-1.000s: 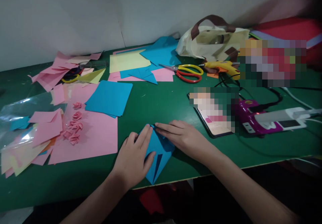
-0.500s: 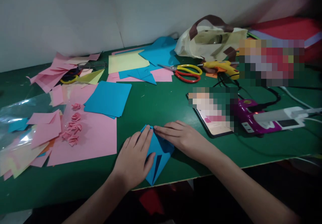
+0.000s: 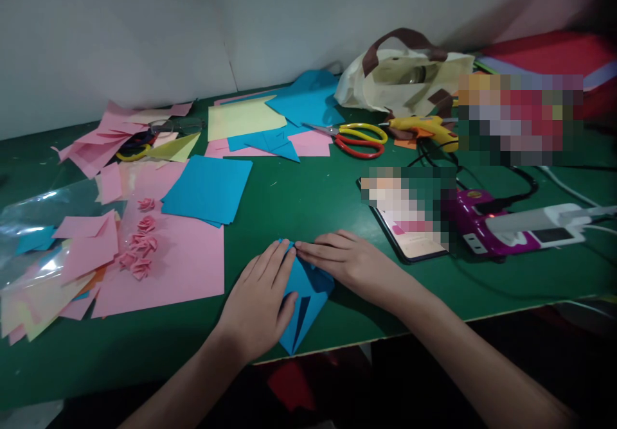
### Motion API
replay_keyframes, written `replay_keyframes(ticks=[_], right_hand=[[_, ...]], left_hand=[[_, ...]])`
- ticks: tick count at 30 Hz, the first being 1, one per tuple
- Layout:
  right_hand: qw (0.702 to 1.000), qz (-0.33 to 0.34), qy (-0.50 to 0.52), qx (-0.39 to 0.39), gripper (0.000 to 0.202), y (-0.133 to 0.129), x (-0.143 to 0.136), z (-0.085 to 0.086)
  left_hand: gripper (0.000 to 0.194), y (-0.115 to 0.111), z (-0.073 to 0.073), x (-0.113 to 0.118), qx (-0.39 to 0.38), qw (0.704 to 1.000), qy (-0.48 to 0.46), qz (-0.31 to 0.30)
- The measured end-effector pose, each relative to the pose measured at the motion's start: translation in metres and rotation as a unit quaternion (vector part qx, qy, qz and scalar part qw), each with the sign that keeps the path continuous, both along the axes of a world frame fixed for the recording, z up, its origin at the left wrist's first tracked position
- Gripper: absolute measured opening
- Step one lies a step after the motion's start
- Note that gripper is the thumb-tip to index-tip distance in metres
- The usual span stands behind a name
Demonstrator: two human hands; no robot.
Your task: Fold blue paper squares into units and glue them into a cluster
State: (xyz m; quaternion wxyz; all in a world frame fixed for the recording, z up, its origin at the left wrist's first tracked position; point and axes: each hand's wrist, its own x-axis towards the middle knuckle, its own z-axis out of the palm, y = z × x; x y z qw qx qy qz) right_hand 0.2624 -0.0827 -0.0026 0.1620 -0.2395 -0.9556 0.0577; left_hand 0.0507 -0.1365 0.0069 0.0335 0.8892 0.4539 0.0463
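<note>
A folded blue sheet of paper (image 3: 313, 294) lies at the table's front edge, one point facing me and a dark slit between its flaps. My left hand (image 3: 258, 300) rests flat over its left side, fingers stretched towards the top corner and thumb apart. From the right, my right hand (image 3: 344, 259) has its fingertips pressed together on the paper near that same corner. Its thumb is hidden beneath the fingers. Both hands cover much of the paper's upper part.
Left are a blue paper stack (image 3: 207, 191), several pink paper roses (image 3: 143, 244) on a pink sheet (image 3: 193, 268), and a clear plastic bag (image 3: 29, 214). Scissors (image 3: 359, 141), a yellow glue gun (image 3: 424, 128) and a cloth bag (image 3: 357, 85) lie behind; a phone (image 3: 409, 236) and purple power strip (image 3: 501, 239) right.
</note>
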Motion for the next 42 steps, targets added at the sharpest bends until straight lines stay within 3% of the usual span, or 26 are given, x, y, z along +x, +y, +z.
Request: replay_keyframes(ticks=[20, 42], right_hand=[[0.995, -0.018, 0.021, -0.092, 0.035, 0.0018, 0.0018, 0.0028], [0.994, -0.018, 0.036, -0.102, 0.035, 0.003, 0.0009, 0.0038]], left_hand=[[0.051, 0.0006, -0.0002, 0.0, -0.037, 0.999, -0.027, 0.014], [0.05, -0.0005, -0.0006, 0.0009, -0.039, 0.998, -0.032, 0.024]])
